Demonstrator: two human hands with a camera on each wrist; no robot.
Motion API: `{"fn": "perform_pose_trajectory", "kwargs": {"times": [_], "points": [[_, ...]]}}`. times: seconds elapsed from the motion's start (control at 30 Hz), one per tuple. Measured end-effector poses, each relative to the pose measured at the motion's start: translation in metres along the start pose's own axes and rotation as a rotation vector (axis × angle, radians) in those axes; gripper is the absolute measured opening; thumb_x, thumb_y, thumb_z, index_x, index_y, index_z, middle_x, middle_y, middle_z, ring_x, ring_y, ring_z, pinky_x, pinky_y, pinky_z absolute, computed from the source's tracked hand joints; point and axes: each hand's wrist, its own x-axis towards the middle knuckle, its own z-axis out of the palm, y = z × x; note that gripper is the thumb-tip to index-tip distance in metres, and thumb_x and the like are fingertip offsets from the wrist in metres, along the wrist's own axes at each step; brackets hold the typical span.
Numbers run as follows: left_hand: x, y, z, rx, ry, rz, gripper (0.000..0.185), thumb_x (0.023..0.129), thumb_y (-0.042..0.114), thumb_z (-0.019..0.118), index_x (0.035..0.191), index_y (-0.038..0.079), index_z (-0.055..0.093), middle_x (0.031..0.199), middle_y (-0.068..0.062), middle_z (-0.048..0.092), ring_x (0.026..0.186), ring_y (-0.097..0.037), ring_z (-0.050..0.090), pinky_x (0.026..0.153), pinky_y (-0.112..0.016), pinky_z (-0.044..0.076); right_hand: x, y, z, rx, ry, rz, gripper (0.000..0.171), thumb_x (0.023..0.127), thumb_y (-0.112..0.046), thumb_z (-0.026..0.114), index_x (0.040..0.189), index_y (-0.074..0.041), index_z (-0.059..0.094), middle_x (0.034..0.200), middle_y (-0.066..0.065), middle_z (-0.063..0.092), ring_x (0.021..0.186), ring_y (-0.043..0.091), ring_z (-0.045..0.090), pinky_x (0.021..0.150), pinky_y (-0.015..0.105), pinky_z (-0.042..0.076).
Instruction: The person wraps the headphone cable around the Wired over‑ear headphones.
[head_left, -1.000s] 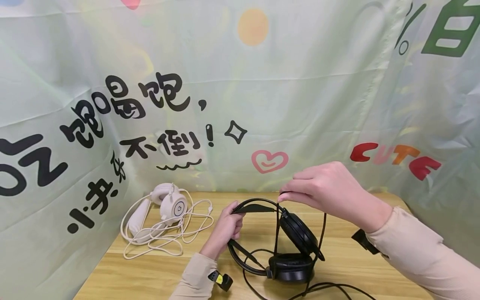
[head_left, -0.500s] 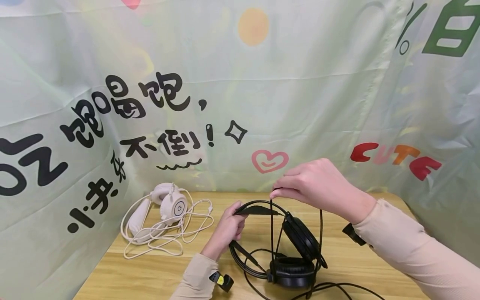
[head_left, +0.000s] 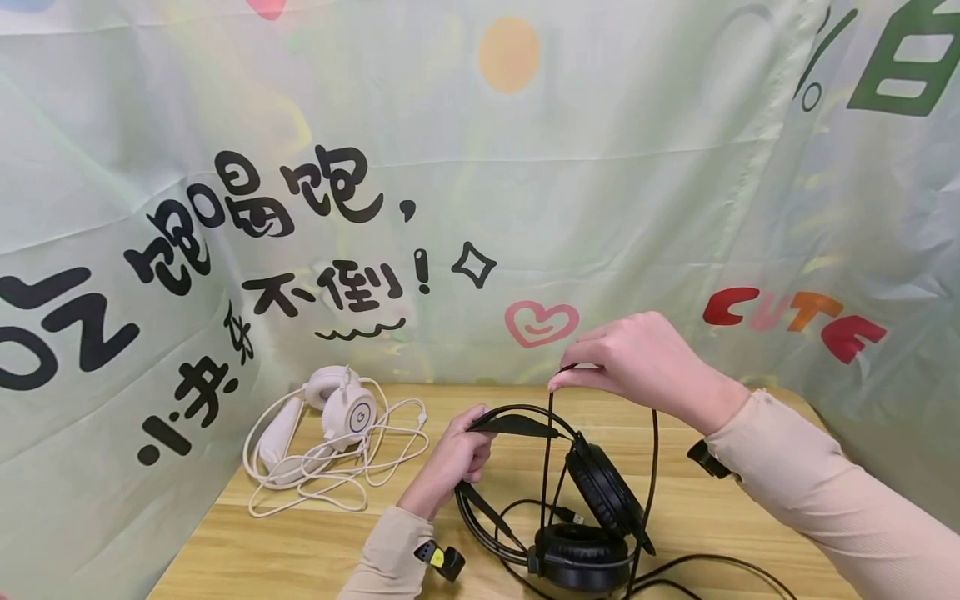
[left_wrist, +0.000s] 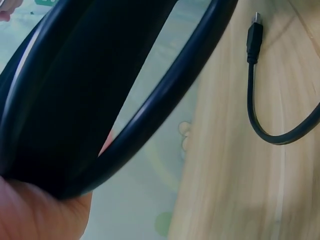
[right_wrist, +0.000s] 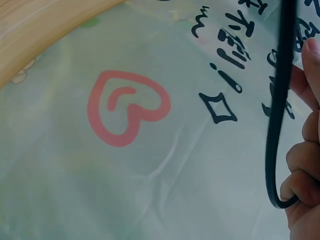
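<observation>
Both busy: L hand (head_left: 452,458) grips headset (head_left: 603,487) band (head_left: 521,424), prob. stiff, best hold; R hand (head_left: 647,354), higher, holds cable (head_left: 547,450), prob. soft

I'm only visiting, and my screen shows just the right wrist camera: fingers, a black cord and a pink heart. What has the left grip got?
Observer: In the head view, the left grip holds the headband of some black headphones.
Operator: Headphones! Any others I'm missing?
Observer: Yes, white headphones lie on the wooden table, to the left of the black pair in the head view.
Operator: Does a plug show anywhere?
Observer: Yes, the left wrist view shows a metal-tipped black plug; I can't tell whether it belongs to your cord.
</observation>
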Motion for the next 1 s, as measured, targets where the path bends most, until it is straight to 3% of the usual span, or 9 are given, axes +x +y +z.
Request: {"fn": "perform_pose_trajectory", "kwargs": {"times": [0.07, 0.17, 0.37, 0.53, 0.6, 0.87, 1.0], "points": [[-0.001, 0.000, -0.002, -0.016, -0.016, -0.004, 0.008, 0.104, 0.005, 0.041, 0.096, 0.004, 0.040, 0.060, 0.005, 0.025, 0.049, -0.008, 0.022, 0.044, -0.019, 0.023, -0.001, 0.003, 0.002, 0.000, -0.011, 0.016, 0.038, 0.092, -0.061, 0.074, 0.070, -0.032, 0.066, 0.058, -0.022, 0.055, 0.049, -0.008, 0.041, 0.045, 0.015, 0.027], [-0.002, 0.001, -0.004, -0.043, -0.037, -0.010, 0.010, 0.103, 0.005, 0.041, 0.095, 0.008, 0.041, 0.061, 0.006, 0.026, 0.049, -0.007, 0.022, 0.044, -0.018, 0.023, -0.003, 0.007, 0.004, 0.006, -0.023, 0.043, 0.043, 0.093, -0.066, 0.070, 0.068, -0.032, 0.064, 0.058, -0.022, 0.053, 0.050, -0.009, 0.039, 0.046, 0.016, 0.027], [-0.003, 0.005, -0.008, -0.120, -0.063, -0.014, 0.010, 0.101, 0.002, 0.039, 0.095, 0.010, 0.039, 0.063, 0.006, 0.026, 0.049, -0.005, 0.022, 0.043, -0.017, 0.022, -0.006, 0.016, 0.009, 0.032, -0.071, 0.112, 0.053, 0.094, -0.077, 0.052, 0.066, -0.032, 0.061, 0.056, -0.023, 0.045, 0.051, -0.010, 0.033, 0.046, 0.018, 0.028], [-0.004, 0.007, -0.011, -0.173, -0.076, -0.011, 0.013, 0.102, 0.001, 0.039, 0.095, 0.012, 0.041, 0.063, 0.005, 0.027, 0.048, -0.004, 0.023, 0.043, -0.017, 0.023, -0.007, 0.022, 0.013, 0.044, -0.128, 0.179, 0.040, 0.083, -0.060, 0.083, 0.065, -0.032, 0.062, 0.054, -0.023, 0.041, 0.050, -0.008, 0.032, 0.046, 0.020, 0.028], [-0.004, 0.007, -0.012, -0.181, -0.087, -0.001, 0.013, 0.103, 0.002, 0.038, 0.096, 0.012, 0.041, 0.063, 0.006, 0.027, 0.047, -0.004, 0.024, 0.043, -0.016, 0.023, -0.007, 0.024, 0.016, 0.047, -0.151, 0.205, 0.036, 0.080, -0.053, 0.089, 0.065, -0.032, 0.063, 0.054, -0.023, 0.042, 0.050, -0.006, 0.034, 0.045, 0.021, 0.029], [-0.007, 0.009, -0.014, -0.217, -0.124, 0.038, 0.012, 0.105, 0.006, 0.039, 0.098, 0.015, 0.044, 0.064, 0.007, 0.026, 0.046, -0.003, 0.025, 0.043, -0.015, 0.025, -0.008, 0.030, 0.025, 0.057, -0.208, 0.269, 0.030, 0.080, -0.060, 0.086, 0.070, -0.035, 0.073, 0.058, -0.023, 0.060, 0.051, -0.007, 0.044, 0.045, 0.023, 0.036], [-0.007, 0.009, -0.016, -0.241, -0.161, 0.055, 0.012, 0.106, 0.007, 0.039, 0.098, 0.015, 0.043, 0.064, 0.006, 0.026, 0.046, -0.003, 0.026, 0.042, -0.014, 0.026, -0.010, 0.032, 0.028, 0.069, -0.242, 0.301, 0.036, 0.081, -0.063, 0.085, 0.068, -0.033, 0.069, 0.056, -0.021, 0.056, 0.049, -0.004, 0.042, 0.044, 0.023, 0.033]]}}
